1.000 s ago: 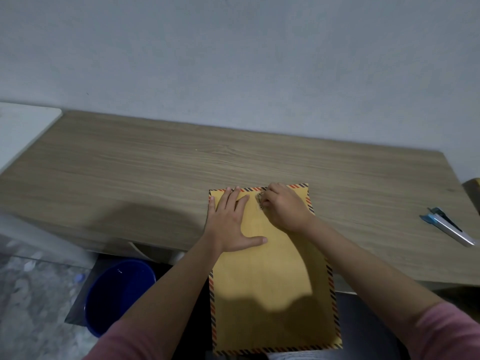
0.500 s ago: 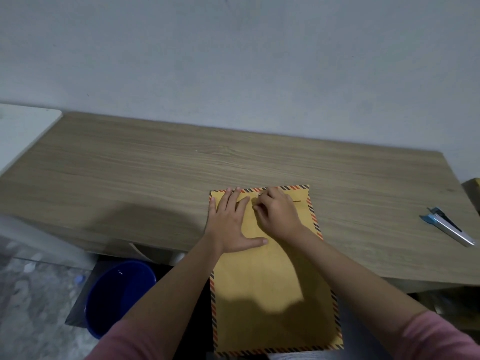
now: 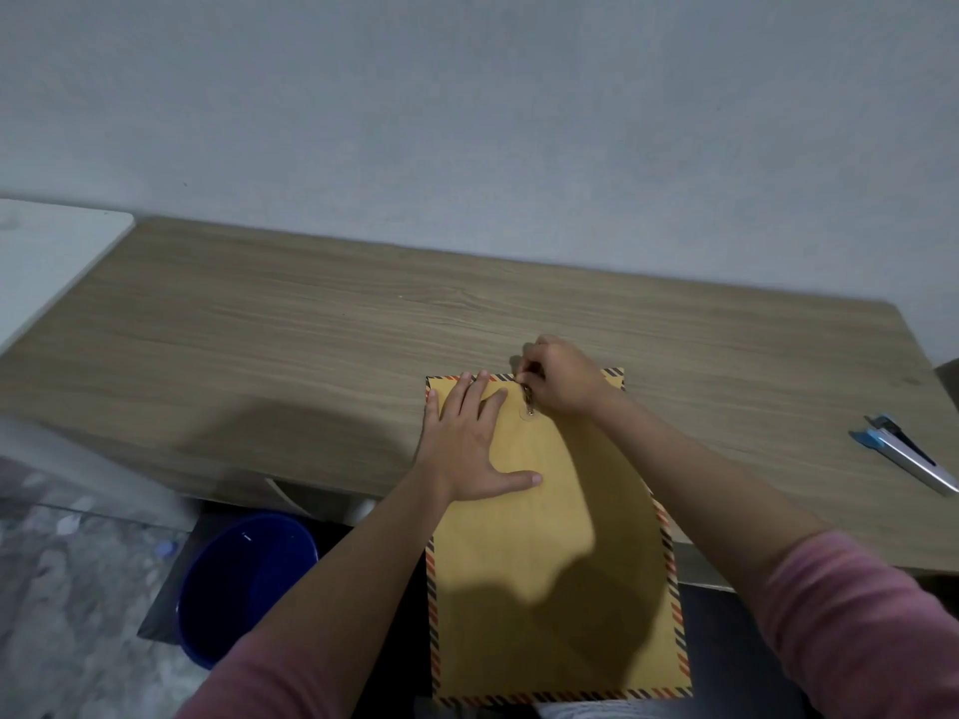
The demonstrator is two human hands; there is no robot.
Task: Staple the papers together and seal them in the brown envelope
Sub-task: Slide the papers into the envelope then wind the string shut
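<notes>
On desk [image 3: 259, 329], flat left fingers [image 3: 469, 402] press envelope [image 3: 545, 563]; right fingers [image 3: 532, 378] pinch its clasp [image 3: 528, 402].

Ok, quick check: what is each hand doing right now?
Left hand: open, fingers flat, pressing on the brown envelope.
Right hand: fingers curled, pinching the string clasp at the envelope's top edge.

Wooden desk [image 3: 311, 324] against a grey wall [image 3: 467, 121], blue bucket [image 3: 244, 583] on speckled floor [image 3: 67, 604] below
</notes>
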